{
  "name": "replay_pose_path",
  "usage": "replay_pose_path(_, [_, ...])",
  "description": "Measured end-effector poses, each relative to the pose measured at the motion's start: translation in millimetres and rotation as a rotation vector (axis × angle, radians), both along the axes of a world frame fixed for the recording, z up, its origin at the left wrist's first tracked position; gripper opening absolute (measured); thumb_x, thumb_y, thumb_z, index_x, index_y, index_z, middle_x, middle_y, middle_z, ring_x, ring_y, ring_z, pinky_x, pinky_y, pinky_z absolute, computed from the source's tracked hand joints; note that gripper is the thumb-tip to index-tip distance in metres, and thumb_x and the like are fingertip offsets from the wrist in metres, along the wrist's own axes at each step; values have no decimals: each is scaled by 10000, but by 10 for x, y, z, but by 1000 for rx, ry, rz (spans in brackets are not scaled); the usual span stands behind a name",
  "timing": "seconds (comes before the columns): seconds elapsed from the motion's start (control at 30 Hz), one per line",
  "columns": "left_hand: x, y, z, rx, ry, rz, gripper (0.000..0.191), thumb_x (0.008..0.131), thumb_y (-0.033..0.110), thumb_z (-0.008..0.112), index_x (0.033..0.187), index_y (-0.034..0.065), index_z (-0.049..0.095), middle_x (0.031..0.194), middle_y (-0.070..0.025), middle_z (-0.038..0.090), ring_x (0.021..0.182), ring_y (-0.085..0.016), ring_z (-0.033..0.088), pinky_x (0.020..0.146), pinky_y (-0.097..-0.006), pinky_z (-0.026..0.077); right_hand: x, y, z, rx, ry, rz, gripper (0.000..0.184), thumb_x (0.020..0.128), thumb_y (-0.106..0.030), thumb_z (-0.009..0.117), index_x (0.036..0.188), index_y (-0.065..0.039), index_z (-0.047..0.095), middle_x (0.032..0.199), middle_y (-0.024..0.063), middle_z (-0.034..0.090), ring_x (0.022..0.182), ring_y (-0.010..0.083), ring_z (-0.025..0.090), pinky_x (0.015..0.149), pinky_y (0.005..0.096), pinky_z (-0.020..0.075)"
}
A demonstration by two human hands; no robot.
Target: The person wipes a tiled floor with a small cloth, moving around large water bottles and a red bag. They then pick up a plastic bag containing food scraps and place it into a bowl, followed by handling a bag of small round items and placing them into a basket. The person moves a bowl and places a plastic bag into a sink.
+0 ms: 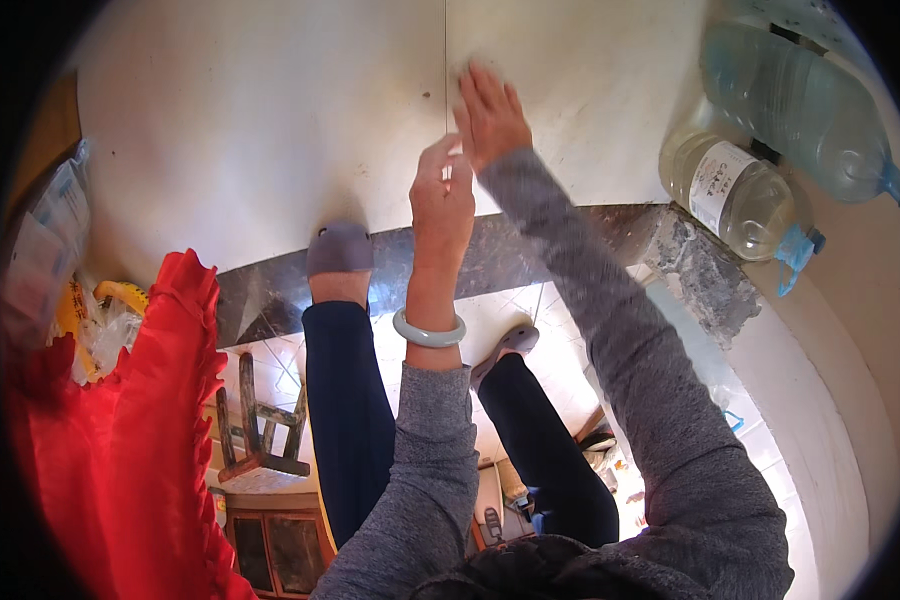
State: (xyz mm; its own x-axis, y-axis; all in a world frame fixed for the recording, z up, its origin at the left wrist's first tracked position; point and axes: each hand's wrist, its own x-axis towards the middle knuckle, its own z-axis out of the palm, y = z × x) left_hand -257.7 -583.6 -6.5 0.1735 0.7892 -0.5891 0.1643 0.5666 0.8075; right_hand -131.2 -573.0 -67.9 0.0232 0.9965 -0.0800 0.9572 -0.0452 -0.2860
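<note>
My left hand (442, 202) is over a pale, smooth surface (270, 135), a white bangle (429, 328) on its wrist. Its fingers are loosely bent with gaps between them, and no object shows in them. Just beyond and to the right is my right hand (493, 116), back upward, fingers stretched and slightly blurred. Nothing is visible in it, though its palm is hidden. The left fingertips come close to the right hand; whether they touch is unclear. A thin dark seam (445, 45) runs along the surface beside the right fingers.
Two large clear plastic bottles, one labelled (716, 184) and one bluish (802, 105), are at the right. Red ruffled fabric (120, 450) fills the lower left near plastic bags (52, 232). A dark stone strip (495, 251) crosses by my shoe (339, 246). Behind is a wooden stool (262, 465).
</note>
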Motion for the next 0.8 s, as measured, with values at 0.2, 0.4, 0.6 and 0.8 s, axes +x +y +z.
replay_pose_path(0.2, [-127,59,-15,-57,83,62,345,954,111,506,1274,-6,558,1226,-106,613,1147,-180,551,993,-290,395,-335,-596,22,-58,133,-32,507,951,-235,489,1388,9,409,1476,155,375,1368,302,341,1126,459,273])
replay_pose_path(0.4, [-133,81,-19,26,89,70,336,966,119,504,1262,-34,554,1215,-94,614,1123,-162,559,977,-278,407,-184,331,87,48,-105,65,420,916,-222,518,1277,-9,533,1447,164,412,1348,324,360,1110,486,287])
replay_pose_path(0.6, [-320,37,-176,4,81,204,286,957,118,512,1185,-28,604,1148,-113,656,1056,-173,598,911,-279,446,-419,-684,82,-88,121,19,504,935,-215,521,1375,14,433,1490,163,368,1393,306,325,1137,439,259])
replay_pose_path(0.8, [-109,45,-8,26,72,88,294,959,137,517,1195,-14,607,1110,-100,668,904,-127,594,835,-252,456,457,-1217,6,-323,-313,-89,505,971,-194,431,1457,-80,350,1536,101,317,1439,212,252,1158,491,185])
